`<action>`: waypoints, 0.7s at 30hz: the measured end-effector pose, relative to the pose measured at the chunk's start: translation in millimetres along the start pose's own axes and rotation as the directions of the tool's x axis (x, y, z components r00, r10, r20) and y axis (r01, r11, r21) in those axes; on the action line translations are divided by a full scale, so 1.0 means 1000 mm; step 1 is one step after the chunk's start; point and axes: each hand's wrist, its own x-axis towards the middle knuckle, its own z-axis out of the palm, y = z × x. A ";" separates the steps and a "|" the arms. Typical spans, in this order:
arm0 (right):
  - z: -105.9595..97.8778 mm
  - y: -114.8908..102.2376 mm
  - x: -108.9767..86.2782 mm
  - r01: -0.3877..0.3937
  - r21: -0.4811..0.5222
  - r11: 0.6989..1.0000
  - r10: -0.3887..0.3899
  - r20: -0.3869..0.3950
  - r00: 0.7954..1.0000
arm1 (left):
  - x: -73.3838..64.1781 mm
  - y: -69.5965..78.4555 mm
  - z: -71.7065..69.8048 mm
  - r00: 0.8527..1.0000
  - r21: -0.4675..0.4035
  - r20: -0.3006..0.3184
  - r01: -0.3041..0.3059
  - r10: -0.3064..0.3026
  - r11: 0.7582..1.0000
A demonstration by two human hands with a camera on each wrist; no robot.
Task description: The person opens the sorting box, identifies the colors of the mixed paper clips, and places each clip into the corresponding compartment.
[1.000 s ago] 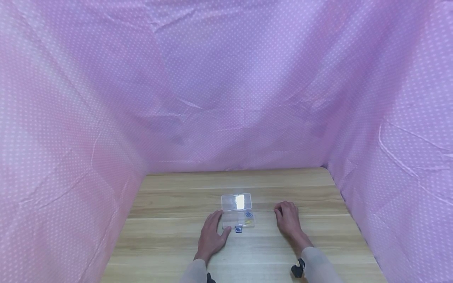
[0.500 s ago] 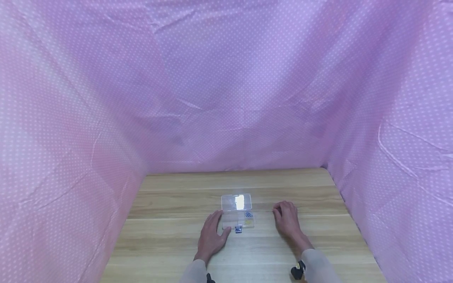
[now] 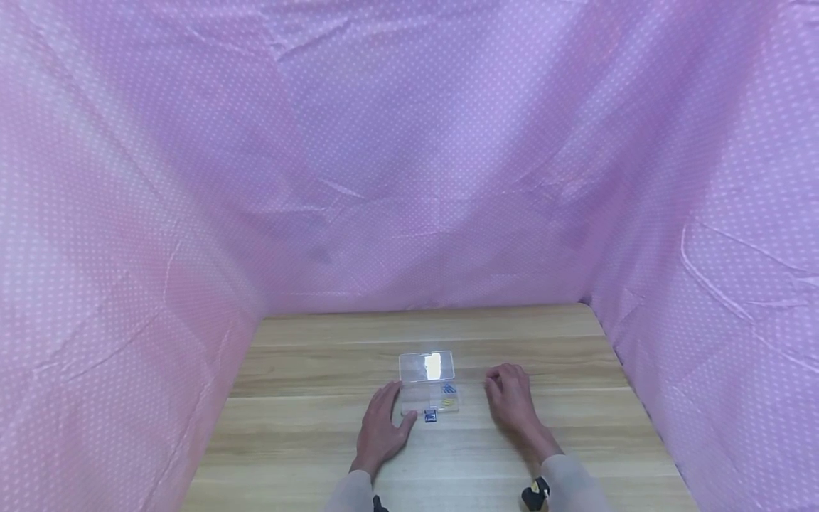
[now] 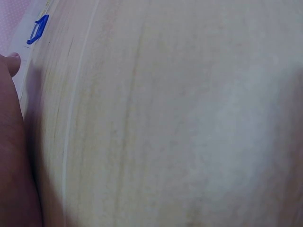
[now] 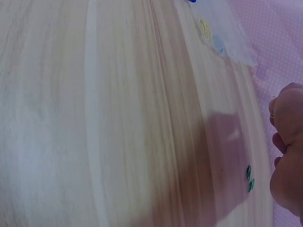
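A clear plastic compartment box (image 3: 416,398) lies on the table with its transparent lid (image 3: 413,366) folded back. Blue paper clips (image 3: 449,389) and yellow paper clips (image 3: 448,402) sit in its right compartments. A blue latch (image 3: 431,416) sticks out at the front. My left hand (image 3: 380,430) rests at the box's left end, fingers extended, index fingertip by the back corner and thumb along the front edge. To the right of the box, my right hand (image 3: 512,398) pinches a thin wire loop, a paper clip (image 5: 272,107), at its fingertips; the rest is hidden by the fingers.
Green paper clips (image 5: 249,178) lie on the wooden table (image 3: 307,341) beneath my right hand. Pink dotted cloth (image 3: 409,178) hangs around the back and both sides of the table.
My right hand has moved a little to the left, toward the box. The left hand and the box have stayed in place.
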 end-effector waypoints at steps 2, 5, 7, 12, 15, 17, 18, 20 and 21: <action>0.001 -0.003 -0.001 0.008 -0.001 1.000 -0.008 -0.004 1.000 | 0.000 0.000 0.000 1.000 0.002 0.000 -0.002 0.002 1.000; 0.003 -0.007 -0.001 0.020 0.005 1.000 -0.020 0.001 1.000 | 0.000 -0.001 0.001 1.000 0.009 0.000 -0.004 0.004 1.000; 0.004 -0.010 -0.001 0.028 0.009 1.000 -0.028 0.005 1.000 | 0.000 -0.002 0.002 1.000 0.012 0.001 -0.004 0.004 1.000; 0.007 -0.016 -0.002 0.048 0.011 0.999 -0.048 0.011 0.999 | 0.000 -0.002 0.003 1.000 0.009 -0.002 -0.006 0.006 1.000; 0.010 -0.020 -0.004 0.077 0.002 0.997 -0.077 0.001 0.997 | 0.000 -0.003 0.003 1.000 0.003 -0.001 0.002 -0.002 1.000; 0.013 -0.023 -0.005 0.082 -0.006 0.997 -0.082 0.007 0.997 | 0.000 -0.003 0.004 1.000 -0.001 0.003 0.011 -0.011 1.000; 0.013 -0.025 -0.006 0.076 -0.001 0.997 -0.076 0.019 0.997 | 0.000 -0.003 0.004 1.000 -0.004 0.009 0.017 -0.017 1.000; 0.015 -0.028 -0.008 0.058 0.006 0.998 -0.059 0.050 0.997 | 0.000 -0.003 0.004 1.000 -0.007 0.013 0.021 -0.020 1.000; 0.016 -0.030 -0.008 0.050 0.004 0.999 -0.050 0.066 0.997 | 0.000 -0.003 0.004 1.000 -0.009 0.014 0.021 -0.020 1.000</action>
